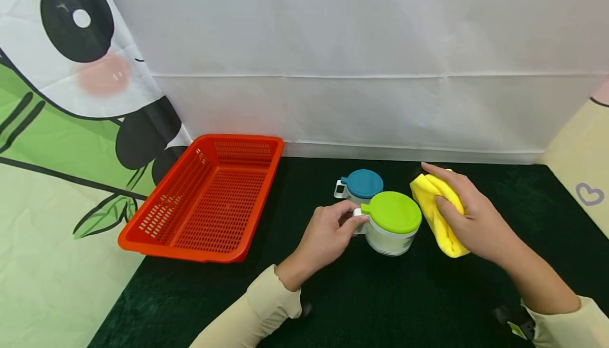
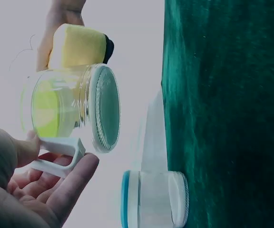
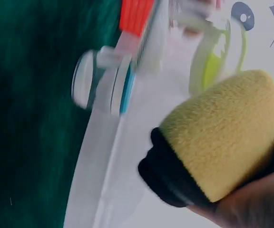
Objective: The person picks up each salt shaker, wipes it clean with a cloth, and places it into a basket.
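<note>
step: wiping jars | left hand [image 1: 328, 234] pinches handle of green-lid jar [image 1: 392, 223], lifted | right hand [image 1: 468, 216] grips yellow cloth [image 1: 435, 213] | next: likely bring cloth onto the jar

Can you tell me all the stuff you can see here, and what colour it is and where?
green-lidded jar: one, clear glass with a green lid and white handle, lifted off the table's middle
blue-lidded jar: one, clear with a blue lid, standing just behind the green-lidded one
yellow cloth: one, yellow, right of the jars
basket: one, orange plastic mesh, on the left
table cover: one, dark green
backdrop: one, white, behind the table
panda banner: one, green, black and white, far left
left hand: holds the green-lidded jar's handle
right hand: grips the yellow cloth
</note>
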The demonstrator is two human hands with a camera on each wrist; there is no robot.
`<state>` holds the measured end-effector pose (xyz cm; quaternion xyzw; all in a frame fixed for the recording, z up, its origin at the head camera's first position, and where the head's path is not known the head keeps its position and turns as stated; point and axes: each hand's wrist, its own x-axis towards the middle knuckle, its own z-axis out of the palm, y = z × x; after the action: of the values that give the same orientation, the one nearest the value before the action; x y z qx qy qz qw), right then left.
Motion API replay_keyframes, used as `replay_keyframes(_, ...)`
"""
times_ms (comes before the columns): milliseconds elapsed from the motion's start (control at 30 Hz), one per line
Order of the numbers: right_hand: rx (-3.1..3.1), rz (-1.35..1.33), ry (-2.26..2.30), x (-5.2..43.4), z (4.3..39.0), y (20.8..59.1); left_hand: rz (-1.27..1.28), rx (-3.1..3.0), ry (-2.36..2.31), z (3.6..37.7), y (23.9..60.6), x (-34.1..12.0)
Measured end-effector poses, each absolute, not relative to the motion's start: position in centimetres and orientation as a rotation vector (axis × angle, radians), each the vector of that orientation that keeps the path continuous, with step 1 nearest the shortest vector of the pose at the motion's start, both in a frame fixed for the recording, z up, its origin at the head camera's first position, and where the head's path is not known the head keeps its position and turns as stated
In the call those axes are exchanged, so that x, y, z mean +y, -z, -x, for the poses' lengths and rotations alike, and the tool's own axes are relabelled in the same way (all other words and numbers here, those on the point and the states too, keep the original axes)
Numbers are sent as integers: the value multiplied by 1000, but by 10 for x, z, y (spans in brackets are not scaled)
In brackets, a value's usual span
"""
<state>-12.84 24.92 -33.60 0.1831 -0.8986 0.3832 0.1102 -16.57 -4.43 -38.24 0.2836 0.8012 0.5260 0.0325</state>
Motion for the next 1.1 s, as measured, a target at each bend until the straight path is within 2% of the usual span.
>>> replay_keyframes(333,-2363,-323,-1667,211,119,374,-804,2531,-1768,166,370,-36)
replay_keyframes(567,-2287,-278,-2084,208,114,390,-806,2536,-1812,167,362,-36)
replay_keyframes(933,-2264,-343,-1520,213,110,345,-822,2538,-1779,167,363,-30)
replay_keyframes(1100,-2271,-338,-1428,205,105,355,-808,2539,-1810,169,363,-30)
